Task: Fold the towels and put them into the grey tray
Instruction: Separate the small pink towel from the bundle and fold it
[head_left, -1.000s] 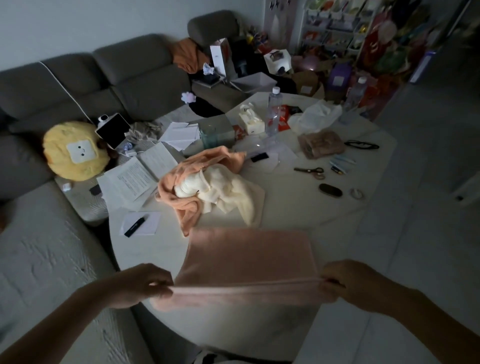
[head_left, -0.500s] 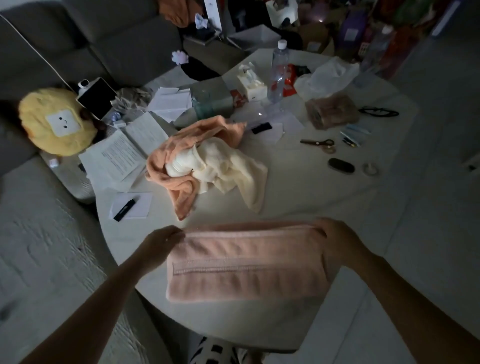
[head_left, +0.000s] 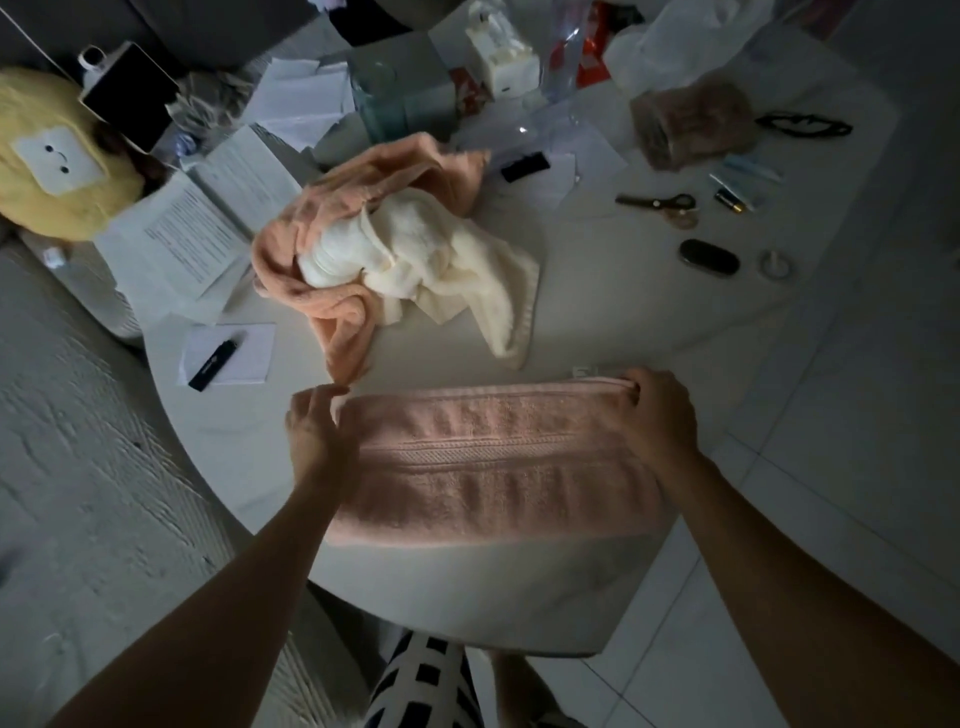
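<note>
A pink towel (head_left: 493, 462), folded in half lengthwise, lies flat near the front edge of the white round table (head_left: 597, 291). My left hand (head_left: 311, 426) rests at the towel's left end with its fingers stretched loosely along the far left corner. My right hand (head_left: 660, 410) has its fingers curled over the far right corner and pinches it. Behind the folded towel lies a crumpled heap: an orange towel (head_left: 363, 208) wrapped around a cream towel (head_left: 415, 249). I cannot make out a grey tray for certain in this dim view.
Papers (head_left: 208, 228) and a notepad with a black pen (head_left: 215, 353) lie on the left. Scissors (head_left: 657, 201), a black oval case (head_left: 709, 255) and glasses (head_left: 802, 126) lie on the right. A grey-green box (head_left: 400, 88) stands at the back, a yellow cushion (head_left: 47, 171) on the sofa.
The near edge of the pink towel was lifted and carried forward onto the far edge, and the towel now lies folded. My left hand's grip has loosened.
</note>
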